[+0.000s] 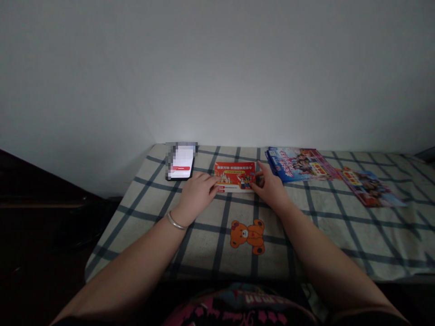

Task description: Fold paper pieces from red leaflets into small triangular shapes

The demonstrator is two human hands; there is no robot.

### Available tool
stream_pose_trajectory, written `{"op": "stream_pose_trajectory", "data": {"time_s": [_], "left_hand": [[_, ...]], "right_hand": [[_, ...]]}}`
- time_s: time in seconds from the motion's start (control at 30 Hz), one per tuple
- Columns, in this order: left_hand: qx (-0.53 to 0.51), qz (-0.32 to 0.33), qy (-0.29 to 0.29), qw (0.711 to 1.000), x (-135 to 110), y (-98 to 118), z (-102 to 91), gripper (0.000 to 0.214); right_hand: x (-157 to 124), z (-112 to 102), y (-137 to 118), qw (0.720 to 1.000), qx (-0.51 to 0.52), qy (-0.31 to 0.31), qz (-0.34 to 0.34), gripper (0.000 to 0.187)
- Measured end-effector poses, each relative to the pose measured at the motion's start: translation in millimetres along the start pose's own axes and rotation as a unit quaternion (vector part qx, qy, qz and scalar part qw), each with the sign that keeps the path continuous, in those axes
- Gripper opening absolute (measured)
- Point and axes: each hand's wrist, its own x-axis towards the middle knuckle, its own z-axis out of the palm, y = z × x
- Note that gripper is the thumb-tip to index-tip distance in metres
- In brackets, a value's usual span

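A small red and white leaflet (pixel 234 176) lies flat on a checked tablecloth (pixel 306 226) near the wall. My left hand (pixel 197 192), with a silver bracelet on its wrist, rests on the cloth with its fingertips on the leaflet's left edge. My right hand (pixel 270 185) touches the leaflet's right edge, fingers stretched and slightly spread. Neither hand lifts the leaflet.
A lit phone (pixel 181 164) lies left of the leaflet by the wall. A stack of blue leaflets (pixel 299 164) sits to the right, another leaflet (pixel 370 186) farther right. An orange bear print (pixel 247 235) marks the cloth. The table's left edge drops into dark.
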Motion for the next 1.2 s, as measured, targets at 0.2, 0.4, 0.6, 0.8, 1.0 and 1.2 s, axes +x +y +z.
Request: {"op": "stream_pose_trajectory", "data": {"time_s": [0.2, 0.4, 0.6, 0.8, 1.0, 1.2], "left_hand": [[0.032, 0.035, -0.001, 0.999, -0.6, 4.9, -3.6, 0.023], [-0.043, 0.144, -0.025, 0.988, 1.1, 2.6, 7.1, 0.023], [-0.033, 0.153, -0.033, 0.987, -0.7, -1.3, 16.1, 0.027], [-0.032, 0.195, -0.044, 0.979, 0.2, -3.3, 12.0, 0.03], [-0.053, 0.179, -0.036, 0.982, 0.0, -0.7, 8.5, 0.023], [-0.077, 0.159, -0.021, 0.984, 2.2, 1.0, 4.1, 0.017]], "right_hand": [[-0.5, -1.2, 0.1, 0.994, -0.072, 0.007, -0.086, 0.036], [-1.7, -2.4, -5.5, 0.982, -0.08, -0.007, -0.173, 0.029], [-3.0, -1.4, -15.2, 0.961, -0.034, -0.093, -0.257, 0.019], [-4.0, -4.3, -19.5, 0.958, -0.058, -0.105, -0.259, 0.019], [-4.1, -10.2, -20.0, 0.956, -0.089, -0.104, -0.259, 0.017], [-5.0, -14.6, -23.8, 0.951, -0.141, -0.106, -0.253, 0.017]]}}
